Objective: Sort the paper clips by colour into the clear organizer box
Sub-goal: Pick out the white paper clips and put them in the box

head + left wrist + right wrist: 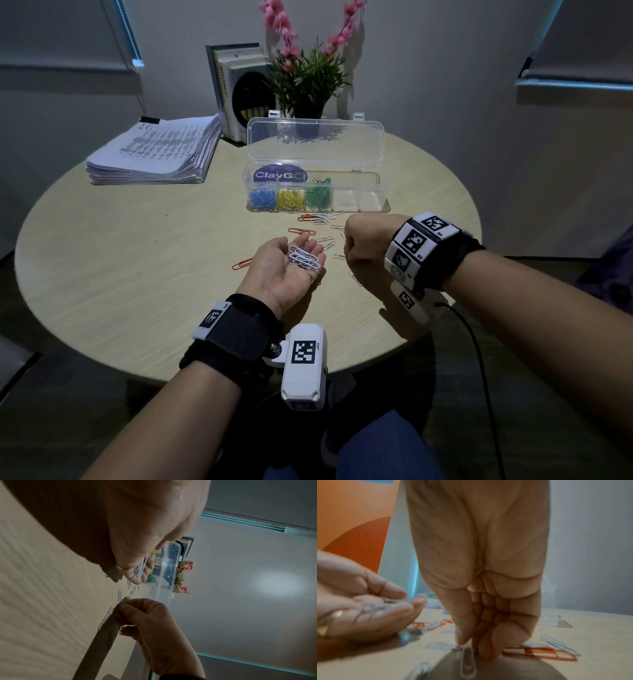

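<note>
My left hand [291, 270] lies palm up and open over the table, with several white paper clips [304, 258] on its palm and fingers. To its right, my right hand [364, 240] is curled knuckles up. In the right wrist view its thumb and fingers [486, 653] pinch the top of a white clip [467, 662] that touches the table. The clear organizer box [371, 202] stands open behind, holding blue clips [262, 198], yellow clips [291, 199] and green clips [318, 198] in separate compartments. Loose orange clips [301, 232] and white clips [323, 217] lie between box and hands.
A thick stack of papers [154, 150] lies at the back left of the round table [102, 274]. Books [236, 85] and a potted plant [308, 78] stand behind the box. One orange clip [241, 263] lies left of my left hand. A black cable [479, 359] hangs from my right wrist.
</note>
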`<action>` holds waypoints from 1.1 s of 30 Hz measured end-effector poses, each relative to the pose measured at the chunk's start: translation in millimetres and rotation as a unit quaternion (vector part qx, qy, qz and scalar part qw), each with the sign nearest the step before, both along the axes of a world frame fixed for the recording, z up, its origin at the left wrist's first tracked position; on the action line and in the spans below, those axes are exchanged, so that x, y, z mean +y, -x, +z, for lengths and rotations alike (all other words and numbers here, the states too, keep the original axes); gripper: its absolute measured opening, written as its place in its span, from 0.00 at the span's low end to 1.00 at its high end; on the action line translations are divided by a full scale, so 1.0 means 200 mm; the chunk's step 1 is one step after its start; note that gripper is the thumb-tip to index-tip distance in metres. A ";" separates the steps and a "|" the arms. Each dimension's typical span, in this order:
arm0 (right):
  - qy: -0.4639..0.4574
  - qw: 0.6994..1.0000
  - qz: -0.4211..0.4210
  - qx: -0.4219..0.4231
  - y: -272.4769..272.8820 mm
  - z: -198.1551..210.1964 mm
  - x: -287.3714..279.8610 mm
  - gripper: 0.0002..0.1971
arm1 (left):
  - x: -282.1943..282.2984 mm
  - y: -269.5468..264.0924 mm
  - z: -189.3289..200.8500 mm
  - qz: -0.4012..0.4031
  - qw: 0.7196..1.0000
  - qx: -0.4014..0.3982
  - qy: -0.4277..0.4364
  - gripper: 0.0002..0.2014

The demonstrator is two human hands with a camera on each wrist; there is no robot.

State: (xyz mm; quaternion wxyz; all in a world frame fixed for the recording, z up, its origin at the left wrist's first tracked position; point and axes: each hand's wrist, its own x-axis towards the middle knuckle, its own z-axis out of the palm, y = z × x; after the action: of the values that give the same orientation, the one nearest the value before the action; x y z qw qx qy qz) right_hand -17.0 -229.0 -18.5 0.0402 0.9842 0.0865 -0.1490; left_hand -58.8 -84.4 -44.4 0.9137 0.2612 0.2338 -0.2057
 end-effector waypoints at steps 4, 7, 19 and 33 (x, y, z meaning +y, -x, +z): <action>-0.012 1.000 -0.013 0.010 0.01 0.03 -0.02 0.11 | 0.00 0.00 0.01 0.000 1.000 0.001 0.005 0.20; 0.015 1.000 -0.022 0.010 0.01 0.02 -0.04 0.12 | 0.00 0.00 0.01 0.000 1.000 0.004 -0.001 0.20; -0.054 0.997 0.044 0.015 0.00 0.02 0.03 0.11 | 0.01 0.00 0.01 0.000 1.000 0.000 -0.002 0.20; -0.270 0.962 0.031 0.033 0.02 0.16 0.09 0.07 | -0.02 -0.01 0.00 -0.019 1.000 -0.014 0.004 0.19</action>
State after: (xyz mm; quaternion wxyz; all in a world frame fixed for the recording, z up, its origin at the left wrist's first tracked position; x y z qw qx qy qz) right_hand -20.8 -210.9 14.4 -0.2255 0.9498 0.1550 -0.1515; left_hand -57.6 -87.6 -44.5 0.9140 0.2644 0.2150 -0.2202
